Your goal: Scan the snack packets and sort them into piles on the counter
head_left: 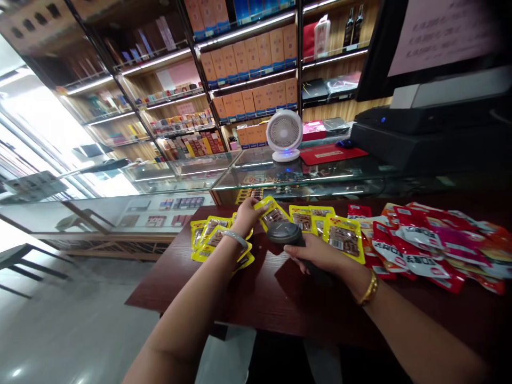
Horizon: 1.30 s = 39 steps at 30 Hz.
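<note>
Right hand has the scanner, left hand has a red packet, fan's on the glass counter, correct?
Not quite: the head view shows that the packet in the left hand is yellow. The right hand does have the scanner, and the fan is on the glass counter.

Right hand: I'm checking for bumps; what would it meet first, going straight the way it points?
Probably the yellow packet held by the left hand, beyond the scanner; depth is unclear, so it might pass above.
</note>
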### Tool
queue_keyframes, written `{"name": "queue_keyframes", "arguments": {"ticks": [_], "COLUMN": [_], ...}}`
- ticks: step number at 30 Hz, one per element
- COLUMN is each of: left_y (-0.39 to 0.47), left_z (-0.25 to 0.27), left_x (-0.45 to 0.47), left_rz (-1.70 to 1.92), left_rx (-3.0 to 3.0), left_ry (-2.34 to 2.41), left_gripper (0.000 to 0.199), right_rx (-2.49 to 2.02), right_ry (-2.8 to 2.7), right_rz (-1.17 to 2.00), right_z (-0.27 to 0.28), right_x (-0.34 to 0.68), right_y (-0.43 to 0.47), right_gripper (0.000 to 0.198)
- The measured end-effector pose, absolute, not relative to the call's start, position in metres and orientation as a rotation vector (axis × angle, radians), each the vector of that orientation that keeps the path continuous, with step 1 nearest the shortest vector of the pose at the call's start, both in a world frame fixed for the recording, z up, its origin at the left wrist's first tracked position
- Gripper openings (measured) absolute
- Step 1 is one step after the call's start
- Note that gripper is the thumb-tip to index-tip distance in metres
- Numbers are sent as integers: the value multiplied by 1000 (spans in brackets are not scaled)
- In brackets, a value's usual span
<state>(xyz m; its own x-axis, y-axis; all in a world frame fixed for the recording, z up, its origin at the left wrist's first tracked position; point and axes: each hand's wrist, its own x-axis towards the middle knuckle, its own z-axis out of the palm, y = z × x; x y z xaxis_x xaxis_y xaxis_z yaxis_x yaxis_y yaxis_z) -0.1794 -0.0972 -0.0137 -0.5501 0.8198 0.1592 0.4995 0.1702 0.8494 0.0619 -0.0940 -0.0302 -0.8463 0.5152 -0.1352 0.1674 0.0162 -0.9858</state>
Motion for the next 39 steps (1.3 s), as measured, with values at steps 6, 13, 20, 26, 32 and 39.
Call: {"name": "queue_keyframes", "arguments": {"ticks": [6,13,20,26,32,39], "left_y": [-68,-89,-114,-114,-109,-108], "left_z": [-41,-23,-17,-21,-16,-2], "left_x": [-155,-207,-254,-255,-231,-201], "left_rz": [1035,688,-90,89,546,832], "left_rx": [1502,1601,1462,1476,1562,1636], "left_ry": [1864,2523,2920,2832,2654,2543], "left_gripper": [28,39,54,52,42,39], "right_rx": [-673,-678,-652,-666,-707,-719], "right_ry": [-2006,-1985,-1989,-1995,-1965,-1860], "right_rz": [1888,1911,1909,1888,1865,1817], "right_z": [-33,-31,-36,-38,-40,-27], "right_x": [60,61,62,61,60,65], "right_y": [-89,-87,-85,-83,-81,-81], "right_gripper": [46,45,44,46,47,48]}}
